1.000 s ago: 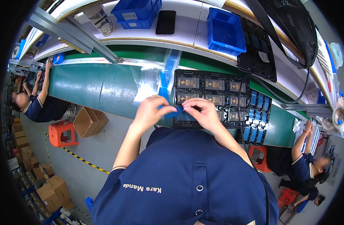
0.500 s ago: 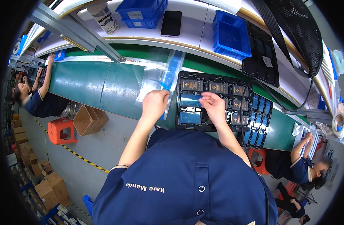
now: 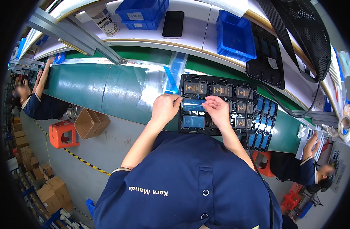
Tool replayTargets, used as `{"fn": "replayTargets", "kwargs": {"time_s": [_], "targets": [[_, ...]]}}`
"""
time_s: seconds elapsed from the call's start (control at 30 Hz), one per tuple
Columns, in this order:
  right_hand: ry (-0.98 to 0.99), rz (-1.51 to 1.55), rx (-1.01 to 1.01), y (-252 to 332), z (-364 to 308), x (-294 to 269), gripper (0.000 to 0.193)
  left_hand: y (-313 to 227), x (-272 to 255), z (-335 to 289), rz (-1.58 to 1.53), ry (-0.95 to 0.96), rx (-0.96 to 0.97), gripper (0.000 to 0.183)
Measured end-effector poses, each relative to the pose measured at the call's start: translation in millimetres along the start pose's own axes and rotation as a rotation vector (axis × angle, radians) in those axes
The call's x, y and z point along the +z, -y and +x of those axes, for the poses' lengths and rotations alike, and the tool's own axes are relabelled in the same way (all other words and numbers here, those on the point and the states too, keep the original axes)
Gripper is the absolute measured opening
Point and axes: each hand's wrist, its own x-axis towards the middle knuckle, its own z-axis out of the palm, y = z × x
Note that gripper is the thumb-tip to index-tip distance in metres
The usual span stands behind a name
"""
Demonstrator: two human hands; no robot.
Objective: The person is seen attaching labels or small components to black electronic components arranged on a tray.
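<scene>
A black tray lies before me with flat, dark battery packs in its pockets. Some of the packs have glossy blue faces. My left hand is at the tray's left edge, thumb and fingers pressed together; whatever they may hold is too small to make out. Over the same row, my right hand pinches at the right end of a blue-faced pack, and its fingertips hide what is between them. A bright blue strip stands out just beyond my left hand, beside clear plastic film.
Another tray of blue-faced packs adjoins on the right. A shelf beyond the green bench carries blue bins, a phone and a cup. A black cable crosses the tray. Co-workers sit at both sides.
My left hand has moved right and slightly nearer me, from the blue strip to the tray's left edge. The strip now stands uncovered. My right hand has hardly moved.
</scene>
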Motion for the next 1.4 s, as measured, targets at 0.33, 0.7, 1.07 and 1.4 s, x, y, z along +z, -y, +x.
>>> {"fn": "replayTargets", "kwargs": {"time_s": [0.33,0.7,1.07,1.4], "targets": [[-0.026,-0.025,-0.016,-2,-3,1,0.022,0,2,0,0.010,0.008,-0.017,0.017],[-0.049,-0.046,-0.047,-9,0,3,0.021,-8,-4,0,0.050,0.020,-0.011,0.027],[-0.032,-0.414,-0.113,17,-5,14,0.028,-9,-3,0,0.104,0.040,-0.015,0.041],[0.075,-0.204,-0.491,62,-12,21,0.042,-29,-54,-10,-0.287,0.212,0.278,0.053]]}}
